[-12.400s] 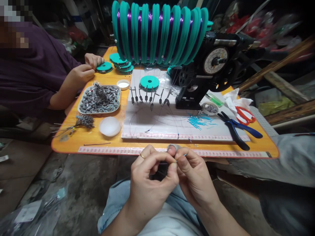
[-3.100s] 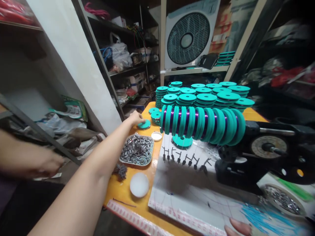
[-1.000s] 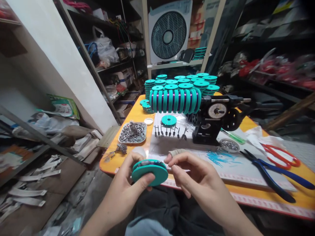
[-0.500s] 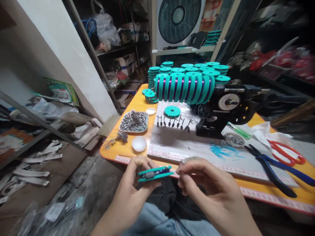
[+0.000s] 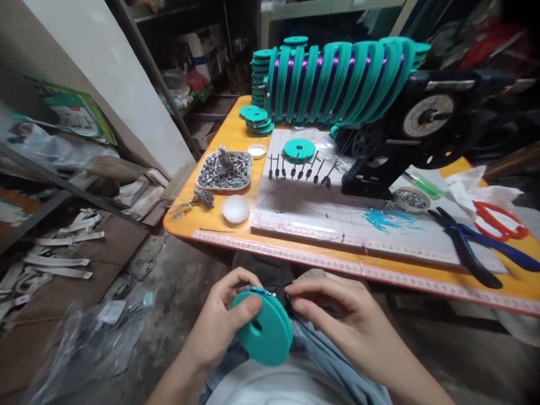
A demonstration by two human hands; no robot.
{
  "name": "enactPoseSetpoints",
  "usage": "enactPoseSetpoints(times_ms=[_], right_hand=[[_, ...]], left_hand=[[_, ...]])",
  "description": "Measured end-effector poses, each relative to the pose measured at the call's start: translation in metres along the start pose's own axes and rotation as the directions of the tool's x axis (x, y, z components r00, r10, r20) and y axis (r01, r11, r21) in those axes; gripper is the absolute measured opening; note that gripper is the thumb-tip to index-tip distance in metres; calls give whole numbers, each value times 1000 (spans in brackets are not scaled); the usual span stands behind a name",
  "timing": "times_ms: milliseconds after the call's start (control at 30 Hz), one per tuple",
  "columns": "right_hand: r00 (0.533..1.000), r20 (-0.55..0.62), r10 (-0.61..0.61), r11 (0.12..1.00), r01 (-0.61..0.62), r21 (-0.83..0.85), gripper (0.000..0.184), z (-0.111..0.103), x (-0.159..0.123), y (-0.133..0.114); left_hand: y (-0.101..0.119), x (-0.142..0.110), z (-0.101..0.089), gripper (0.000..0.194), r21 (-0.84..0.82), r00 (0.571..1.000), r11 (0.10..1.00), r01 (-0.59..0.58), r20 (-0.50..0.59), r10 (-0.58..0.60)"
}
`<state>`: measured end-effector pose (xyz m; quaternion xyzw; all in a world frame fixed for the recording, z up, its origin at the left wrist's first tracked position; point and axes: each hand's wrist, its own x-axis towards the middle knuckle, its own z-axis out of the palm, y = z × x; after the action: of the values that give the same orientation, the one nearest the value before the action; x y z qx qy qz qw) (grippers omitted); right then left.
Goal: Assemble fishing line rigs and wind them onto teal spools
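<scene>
My left hand (image 5: pixel 217 323) grips a teal foam spool (image 5: pixel 265 332) over my lap, thumb pressed on its face. My right hand (image 5: pixel 337 318) is pinched at the spool's upper rim, fingertips together on something thin, likely a line, too fine to make out. Both hands are below the front edge of the orange table (image 5: pixel 219 225). On the table a black winding machine (image 5: pixel 400 135) carries a row of teal spools with purple line (image 5: pixel 337 79).
A metal tray of grey weights (image 5: pixel 223 170), a white lid (image 5: pixel 235 208), a white work board (image 5: pixel 304 211) with a row of black rigs, blue pliers (image 5: pixel 476 242) and red scissors (image 5: pixel 500 219) lie on the table. Stacked teal spools (image 5: pixel 257 118) sit at the back. Shelves and littered floor are to the left.
The spool has turned from edge-on to face-up and dropped toward my lap. The view has tilted down and closer to the table. My right hand stays pinched at the rim.
</scene>
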<state>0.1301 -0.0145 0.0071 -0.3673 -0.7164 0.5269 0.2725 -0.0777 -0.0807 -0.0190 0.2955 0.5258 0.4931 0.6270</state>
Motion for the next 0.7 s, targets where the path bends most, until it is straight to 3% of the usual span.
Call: enactPoseSetpoints(times_ms=[133,267,433,567,700], right_hand=[[994,70,85,990,-92,107,21,1,-7,6],[988,109,106,988,-116,97,23,7,-16,12],[974,100,201,971,-212,111,27,15,-27,18],[950,81,301,937,-310,160,30,17,-34,22],[925,111,364,905,-380,192,34,19,-37,24]], left_hand=[[-8,-3,5,33,-95,990,992,81,124,-69],[-17,-7,9,25,-129,948,976,174,292,-130],[-32,-11,21,27,-126,947,953,274,206,-245],[-39,-12,26,25,-63,970,973,223,109,-216],[-46,-14,27,21,-36,977,984,177,124,-171]])
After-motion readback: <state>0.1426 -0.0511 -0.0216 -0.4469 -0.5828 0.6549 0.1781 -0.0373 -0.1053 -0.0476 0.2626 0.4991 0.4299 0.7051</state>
